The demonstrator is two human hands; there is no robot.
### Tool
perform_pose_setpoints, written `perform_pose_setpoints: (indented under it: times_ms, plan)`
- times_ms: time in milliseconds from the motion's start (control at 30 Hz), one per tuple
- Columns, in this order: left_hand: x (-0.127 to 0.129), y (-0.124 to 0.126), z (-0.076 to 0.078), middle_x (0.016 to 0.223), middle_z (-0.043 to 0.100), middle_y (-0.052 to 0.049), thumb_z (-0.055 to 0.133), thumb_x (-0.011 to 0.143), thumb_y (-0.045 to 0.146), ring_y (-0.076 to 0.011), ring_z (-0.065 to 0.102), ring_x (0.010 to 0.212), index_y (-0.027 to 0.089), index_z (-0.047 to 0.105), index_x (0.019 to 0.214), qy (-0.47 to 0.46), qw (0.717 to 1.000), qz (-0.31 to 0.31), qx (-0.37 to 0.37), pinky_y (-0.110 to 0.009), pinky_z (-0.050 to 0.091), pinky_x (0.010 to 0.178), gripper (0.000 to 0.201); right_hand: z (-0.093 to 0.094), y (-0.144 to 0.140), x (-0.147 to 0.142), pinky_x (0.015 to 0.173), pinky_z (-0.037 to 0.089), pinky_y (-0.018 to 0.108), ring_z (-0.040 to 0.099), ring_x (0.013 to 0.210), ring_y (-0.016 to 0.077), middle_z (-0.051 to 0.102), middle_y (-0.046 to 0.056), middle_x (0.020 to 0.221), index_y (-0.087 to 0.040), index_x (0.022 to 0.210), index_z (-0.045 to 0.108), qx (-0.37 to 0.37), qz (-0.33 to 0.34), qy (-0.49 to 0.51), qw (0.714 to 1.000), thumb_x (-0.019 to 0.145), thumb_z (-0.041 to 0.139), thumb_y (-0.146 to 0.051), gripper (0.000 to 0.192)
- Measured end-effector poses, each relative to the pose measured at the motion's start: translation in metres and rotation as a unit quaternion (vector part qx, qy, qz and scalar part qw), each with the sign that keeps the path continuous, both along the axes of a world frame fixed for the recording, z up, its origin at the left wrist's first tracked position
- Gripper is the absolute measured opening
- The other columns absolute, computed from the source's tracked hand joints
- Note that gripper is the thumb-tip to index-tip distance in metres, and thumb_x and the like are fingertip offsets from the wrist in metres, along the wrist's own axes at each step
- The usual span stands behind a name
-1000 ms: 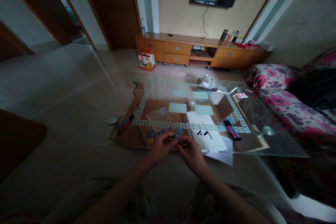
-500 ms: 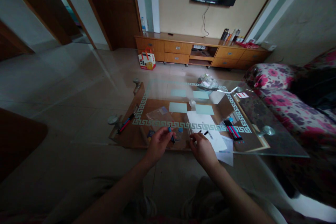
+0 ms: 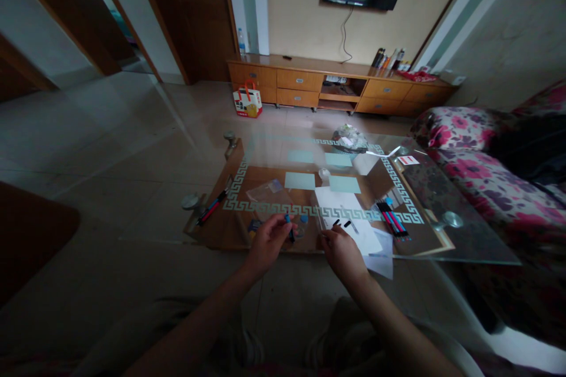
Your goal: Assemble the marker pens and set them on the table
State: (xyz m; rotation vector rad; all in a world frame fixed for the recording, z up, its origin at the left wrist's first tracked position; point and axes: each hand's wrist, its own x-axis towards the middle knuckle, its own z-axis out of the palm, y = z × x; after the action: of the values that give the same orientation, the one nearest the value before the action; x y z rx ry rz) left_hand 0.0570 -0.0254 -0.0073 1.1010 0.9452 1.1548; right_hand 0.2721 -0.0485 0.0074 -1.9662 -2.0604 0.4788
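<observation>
My left hand (image 3: 268, 241) is closed in a pinch around a small blue and dark pen (image 3: 288, 221), held nearly upright above the near edge of the glass table. Opposite it, my right hand (image 3: 342, 249) has its fingers pressed together over white paper (image 3: 365, 235). Whatever thin piece may sit in those right fingertips is too small to make out. Beyond the right knuckles, small black pen parts (image 3: 347, 224) lie on the paper. A row of several pink, blue and black pens (image 3: 391, 221) rests to the right. More pens (image 3: 212, 207) lie at the table's left side.
The glass table (image 3: 481, 253) has a clear plastic bag (image 3: 267, 193) left of centre and a filled bowl (image 3: 349, 138) at the back. A red and white card (image 3: 407, 160) lies far right. A flowered sofa (image 3: 499, 179) flanks the table; a wooden cabinet (image 3: 298, 88) stands beyond.
My left hand has moved very slightly right with the blue and dark pen. My right fingers have shifted down and right a little, showing more of the paper's left part.
</observation>
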Motion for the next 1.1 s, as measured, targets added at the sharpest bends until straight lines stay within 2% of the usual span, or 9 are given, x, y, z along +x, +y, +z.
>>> perform_pose_setpoints:
  times_ms: [133, 367, 567, 767, 933, 1100]
  plan:
    - [0.0004, -0.0006, 0.0030, 0.100, 0.072, -0.010, 0.064, 0.089, 0.042, -0.0188, 0.070, 0.088, 0.015, 0.062, 0.112, -0.002, 1.000, 0.000, -0.003, -0.033, 0.056, 0.083, 0.035, 0.0010, 0.0007, 0.0000, 0.077, 0.044, 0.025, 0.065, 0.083, 0.0175, 0.065, 0.008, 0.091, -0.019, 0.084, 0.071, 0.000, -0.001, -0.011, 1.000, 0.096, 0.049, -0.021, 0.025]
    - [0.0002, -0.0011, 0.0065, 0.099, 0.073, -0.010, 0.064, 0.089, 0.042, -0.0184, 0.070, 0.086, 0.015, 0.063, 0.110, 0.009, 1.000, -0.002, 0.005, -0.032, 0.056, 0.081, 0.034, 0.0042, -0.0002, -0.0014, 0.076, 0.043, 0.026, 0.065, 0.083, 0.0176, 0.064, 0.009, 0.093, -0.021, 0.099, 0.071, -0.001, -0.003, -0.024, 1.000, 0.098, 0.047, -0.023, 0.024]
    - [-0.0002, -0.0006, 0.0047, 0.098, 0.073, -0.009, 0.065, 0.089, 0.042, -0.0184, 0.070, 0.086, 0.015, 0.063, 0.110, 0.009, 1.000, -0.001, 0.004, -0.032, 0.056, 0.083, 0.034, 0.0038, -0.0011, -0.0010, 0.078, 0.044, 0.027, 0.065, 0.084, 0.0186, 0.063, 0.010, 0.093, -0.019, 0.085, 0.071, -0.009, 0.002, -0.032, 0.999, 0.097, 0.048, -0.023, 0.026]
    - [0.0008, -0.0007, 0.0046, 0.098, 0.073, -0.010, 0.064, 0.089, 0.042, -0.0190, 0.070, 0.086, 0.015, 0.063, 0.109, 0.013, 1.000, -0.001, 0.009, -0.033, 0.056, 0.082, 0.034, 0.0007, -0.0005, -0.0011, 0.076, 0.044, 0.026, 0.064, 0.084, 0.0182, 0.065, 0.010, 0.096, -0.020, 0.100, 0.071, -0.012, -0.001, -0.021, 1.000, 0.095, 0.050, -0.020, 0.022]
    - [0.0001, -0.0008, 0.0043, 0.097, 0.073, -0.009, 0.064, 0.089, 0.041, -0.0188, 0.070, 0.088, 0.016, 0.064, 0.110, 0.023, 1.000, -0.003, 0.017, -0.032, 0.056, 0.083, 0.032, 0.0022, -0.0009, -0.0018, 0.076, 0.044, 0.025, 0.064, 0.082, 0.0172, 0.064, 0.009, 0.096, -0.020, 0.088, 0.070, -0.022, 0.010, -0.014, 1.000, 0.096, 0.049, -0.020, 0.022]
    - [-0.0004, -0.0011, 0.0042, 0.097, 0.072, -0.009, 0.065, 0.088, 0.040, -0.0185, 0.069, 0.088, 0.015, 0.065, 0.109, 0.019, 1.000, -0.003, 0.009, -0.031, 0.056, 0.081, 0.032, 0.0061, -0.0007, -0.0031, 0.076, 0.043, 0.026, 0.064, 0.085, 0.0186, 0.064, 0.010, 0.097, -0.018, 0.088, 0.067, -0.005, -0.008, -0.027, 1.000, 0.097, 0.047, -0.020, 0.022]
